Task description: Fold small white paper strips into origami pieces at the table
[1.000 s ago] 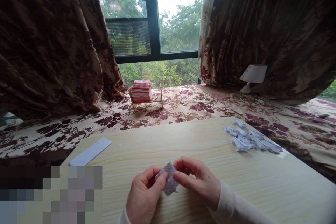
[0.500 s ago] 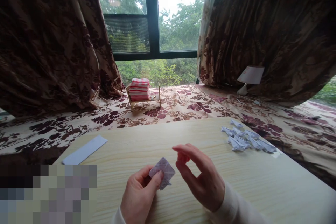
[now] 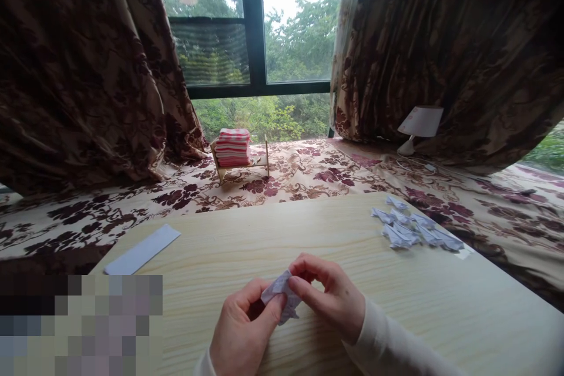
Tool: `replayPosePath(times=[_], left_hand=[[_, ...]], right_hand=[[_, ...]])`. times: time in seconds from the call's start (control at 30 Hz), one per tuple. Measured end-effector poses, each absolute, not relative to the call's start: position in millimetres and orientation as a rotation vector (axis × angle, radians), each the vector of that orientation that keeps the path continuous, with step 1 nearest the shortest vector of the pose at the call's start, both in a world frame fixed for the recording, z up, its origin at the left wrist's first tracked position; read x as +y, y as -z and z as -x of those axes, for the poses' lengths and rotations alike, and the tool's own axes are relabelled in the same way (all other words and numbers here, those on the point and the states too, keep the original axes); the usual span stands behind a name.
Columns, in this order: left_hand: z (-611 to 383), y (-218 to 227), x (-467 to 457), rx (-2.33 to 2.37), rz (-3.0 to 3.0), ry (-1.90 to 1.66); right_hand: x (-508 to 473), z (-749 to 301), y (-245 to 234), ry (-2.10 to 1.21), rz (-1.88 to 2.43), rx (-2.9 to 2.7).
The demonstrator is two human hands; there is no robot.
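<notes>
A small folded piece of pale printed paper (image 3: 279, 296) sits between both my hands, just above the light wooden table (image 3: 352, 258). My left hand (image 3: 240, 335) pinches its left side with thumb and fingers. My right hand (image 3: 332, 296) grips its right side, fingers curled over the top edge. Both hands are closed on the paper near the table's front edge.
A heap of several folded paper pieces (image 3: 414, 229) lies at the table's right. A flat white paper strip (image 3: 143, 249) lies at the left. Beyond are a floral cloth, a small wooden rack with striped cloths (image 3: 235, 150), a small lamp (image 3: 416, 126), curtains and a window.
Half a second ago my right hand was lifted off the paper with its fingers apart; now it has come back and pinches the paper again beside my left hand.
</notes>
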State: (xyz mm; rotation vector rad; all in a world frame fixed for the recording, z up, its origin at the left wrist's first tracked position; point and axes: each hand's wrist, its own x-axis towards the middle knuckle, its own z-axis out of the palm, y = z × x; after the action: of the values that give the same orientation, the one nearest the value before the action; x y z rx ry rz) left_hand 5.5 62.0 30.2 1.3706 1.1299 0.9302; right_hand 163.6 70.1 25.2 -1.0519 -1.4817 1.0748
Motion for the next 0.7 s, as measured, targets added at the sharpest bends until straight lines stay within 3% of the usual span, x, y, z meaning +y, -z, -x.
replayPosePath(times=[0.27, 0.7], left_hand=[[-1, -33, 63, 1.152, -1.324, -1.011], [-8, -43, 62, 1.166, -1.268, -0.987]], right_hand=[[77, -169, -21, -1.309, 1.043, -1.305], [75, -169, -27, -1.309, 1.064, -1.24]])
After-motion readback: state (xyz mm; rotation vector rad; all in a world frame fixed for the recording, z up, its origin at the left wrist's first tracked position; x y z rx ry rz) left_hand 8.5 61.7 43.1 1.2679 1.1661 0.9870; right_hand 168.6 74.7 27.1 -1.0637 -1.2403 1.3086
